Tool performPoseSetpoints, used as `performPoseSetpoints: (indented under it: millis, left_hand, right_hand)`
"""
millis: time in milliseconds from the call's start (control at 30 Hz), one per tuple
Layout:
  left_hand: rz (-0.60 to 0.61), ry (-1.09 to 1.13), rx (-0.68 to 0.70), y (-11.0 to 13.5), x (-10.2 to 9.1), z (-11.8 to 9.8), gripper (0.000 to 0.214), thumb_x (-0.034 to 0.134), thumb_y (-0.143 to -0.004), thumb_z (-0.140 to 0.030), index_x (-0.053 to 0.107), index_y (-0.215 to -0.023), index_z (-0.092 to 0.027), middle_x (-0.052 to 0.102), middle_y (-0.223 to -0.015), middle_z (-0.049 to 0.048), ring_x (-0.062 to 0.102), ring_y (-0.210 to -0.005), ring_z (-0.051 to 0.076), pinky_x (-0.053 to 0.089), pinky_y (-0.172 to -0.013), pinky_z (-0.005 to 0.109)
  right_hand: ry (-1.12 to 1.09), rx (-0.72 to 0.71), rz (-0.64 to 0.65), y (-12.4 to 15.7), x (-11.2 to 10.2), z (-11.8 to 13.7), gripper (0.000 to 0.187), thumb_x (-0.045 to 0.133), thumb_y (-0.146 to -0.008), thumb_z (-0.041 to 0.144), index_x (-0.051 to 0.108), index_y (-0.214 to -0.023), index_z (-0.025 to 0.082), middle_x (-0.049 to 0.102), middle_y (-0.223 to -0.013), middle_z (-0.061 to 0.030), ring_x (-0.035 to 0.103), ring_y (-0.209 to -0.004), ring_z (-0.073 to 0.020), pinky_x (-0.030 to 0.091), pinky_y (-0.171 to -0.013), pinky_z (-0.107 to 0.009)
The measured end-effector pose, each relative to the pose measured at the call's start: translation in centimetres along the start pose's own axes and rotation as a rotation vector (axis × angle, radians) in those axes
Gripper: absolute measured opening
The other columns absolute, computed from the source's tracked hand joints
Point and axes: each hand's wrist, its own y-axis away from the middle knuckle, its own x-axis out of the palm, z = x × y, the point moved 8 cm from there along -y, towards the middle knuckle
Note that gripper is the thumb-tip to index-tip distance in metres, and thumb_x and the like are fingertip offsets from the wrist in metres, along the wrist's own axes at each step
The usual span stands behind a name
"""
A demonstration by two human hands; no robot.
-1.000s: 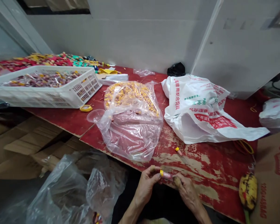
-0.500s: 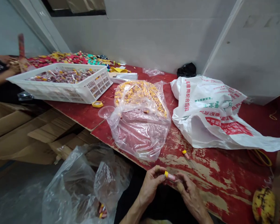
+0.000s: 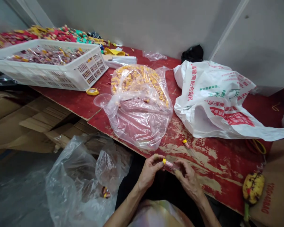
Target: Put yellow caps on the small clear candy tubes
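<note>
we see the left hand (image 3: 150,171) with its thumb and fingers brought together on a small tube (image 3: 168,164), at the end where the yellow cap is. the gap of this grip is only as wide as the tube. the right hand (image 3: 189,178) is at the other end of the tube, its fingers bent and its thumb near them. some clear film seems to be there, but we cannot tell whether the right fingers are closed on it.

the tube is in the air between both hands, close to the near edge of the red table (image 3: 68,97), and its cap is toward the left hand. just beyond the hands, a second yellow-capped tube (image 3: 184,142) lies on the worn surface of the table.

farther on the table we find a clear bag (image 3: 137,126), with many small yellow and reddish pieces gathered in its far part. to its right lies a white sack (image 3: 227,78) with red and green print; to its left stands a white basket (image 3: 82,75) containing many wrapped pieces. a yellow ring-shaped piece (image 3: 92,91) is just beside the basket. below the table, at the left, we notice a large plastic bag (image 3: 73,179) near cardboard (image 3: 42,116).
</note>
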Motion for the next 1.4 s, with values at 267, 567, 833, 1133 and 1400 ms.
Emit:
performPoseSetpoints:
  millis: [267,567,833,1133,1400]
  left_hand:
    - [-0.006,0.002,-0.004,-0.1,0.0,0.2,0.023,0.078,-0.065,-0.023,0.069,-0.085,-0.016,0.064,-0.078,0.0004,0.057,-0.066,0.011,0.046,-0.059,0.020]
    - [-0.009,-0.039,-0.014,-0.3,-0.3,0.5,0.024,0.077,-0.066,-0.024,0.069,-0.087,-0.016,0.064,-0.081,0.0009,0.058,-0.071,0.012,0.047,-0.062,0.021]
    - [-0.026,-0.013,-0.019,-0.5,-0.2,0.6,0.026,0.078,-0.065,-0.026,0.067,-0.086,-0.015,0.065,-0.077,0.0011,0.058,-0.062,0.011,0.047,-0.059,0.022]
    - [-0.020,-0.039,0.006,-0.7,0.0,0.3,0.024,0.076,-0.067,-0.025,0.068,-0.087,-0.016,0.064,-0.080,0.0008,0.057,-0.066,0.011,0.046,-0.060,0.021]
    - [-0.001,-0.027,0.003,-0.7,0.2,0.3,0.025,0.077,-0.066,-0.027,0.068,-0.087,-0.017,0.064,-0.080,0.0008,0.058,-0.067,0.011,0.047,-0.060,0.021]
  right_hand:
    - [-0.053,-0.001,-0.010,-0.3,-0.2,0.2,0.029,0.050,-0.084,0.041,0.058,-0.102,0.019,0.062,-0.090,-0.0048,0.057,-0.077,-0.0184,0.044,-0.064,-0.026]
    - [-0.124,0.099,0.032,-0.2,0.9,-1.0,0.038,0.036,-0.089,0.049,0.056,-0.079,0.018,0.052,-0.066,-0.0005,0.047,-0.058,-0.0146,0.037,-0.052,-0.025]
    - [-0.034,0.048,0.062,-0.6,0.7,-0.8,0.037,0.036,-0.089,0.047,0.051,-0.070,0.019,0.047,-0.059,0.0021,0.042,-0.053,-0.0128,0.029,-0.050,-0.025]
    - [-0.028,0.035,0.016,0.0,0.0,-0.1,0.036,0.052,-0.081,0.041,0.055,-0.108,0.018,0.063,-0.086,-0.0037,0.055,-0.067,-0.0162,0.043,-0.061,-0.026]
    - [-0.012,0.032,0.079,-0.2,0.2,-0.6,0.044,0.033,-0.091,0.047,0.061,-0.075,0.017,0.056,-0.059,-0.0009,0.051,-0.054,-0.0150,0.036,-0.051,-0.025]
